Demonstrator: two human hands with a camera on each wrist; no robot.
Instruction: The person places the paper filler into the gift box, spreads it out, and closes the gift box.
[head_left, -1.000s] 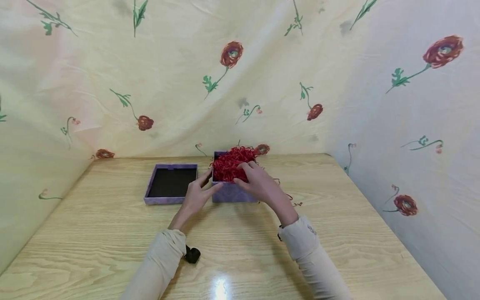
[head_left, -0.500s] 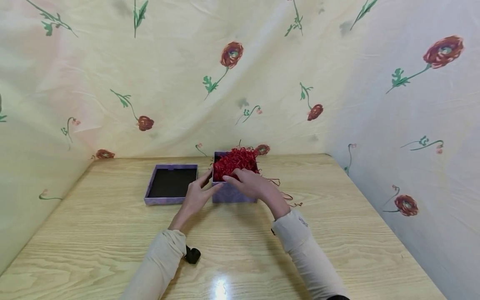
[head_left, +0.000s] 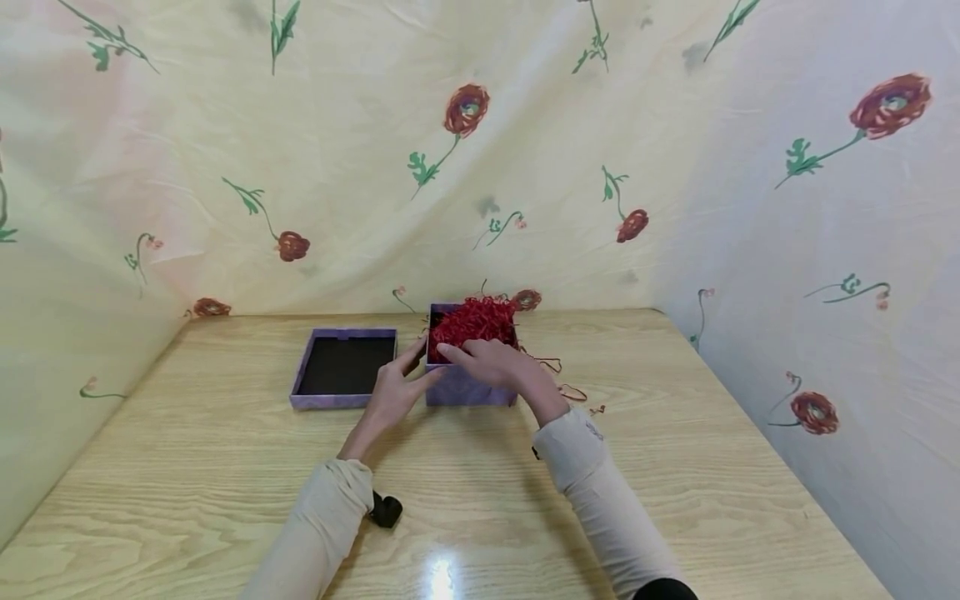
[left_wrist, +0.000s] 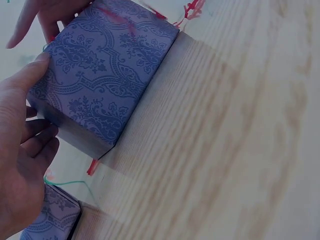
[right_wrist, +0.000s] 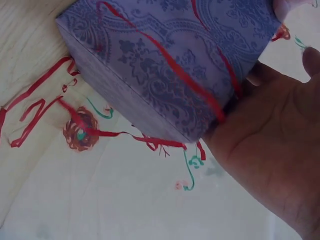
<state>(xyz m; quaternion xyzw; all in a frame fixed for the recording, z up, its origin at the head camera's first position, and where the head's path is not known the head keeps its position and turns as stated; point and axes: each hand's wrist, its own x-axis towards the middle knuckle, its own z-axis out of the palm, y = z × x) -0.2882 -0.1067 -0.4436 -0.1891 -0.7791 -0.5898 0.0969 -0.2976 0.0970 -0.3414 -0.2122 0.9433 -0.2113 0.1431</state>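
A purple patterned box [head_left: 468, 387], full of red shredded paper [head_left: 483, 321], stands at the back of the table. My left hand [head_left: 393, 396] holds its left front corner, the thumb on the front and the fingers along the side. In the left wrist view, those fingers are bent against the box wall. My right hand [head_left: 495, 365] reaches over the front rim into the shredded paper, its thumb spread away. The left wrist view shows its fingers pointing down into the box, their tips hidden. Red strands hang over the box's front in the right wrist view.
The box's lid [head_left: 341, 367], black inside, lies upturned left of the box. Loose red strands [head_left: 573, 392] lie on the table right of the box. A floral cloth [head_left: 337, 167] hangs behind the wooden table [head_left: 465, 500].
My right hand has moved left and lower along the front rim, and the paper heap looks slightly flatter at the front. My left hand and the box stay in place.
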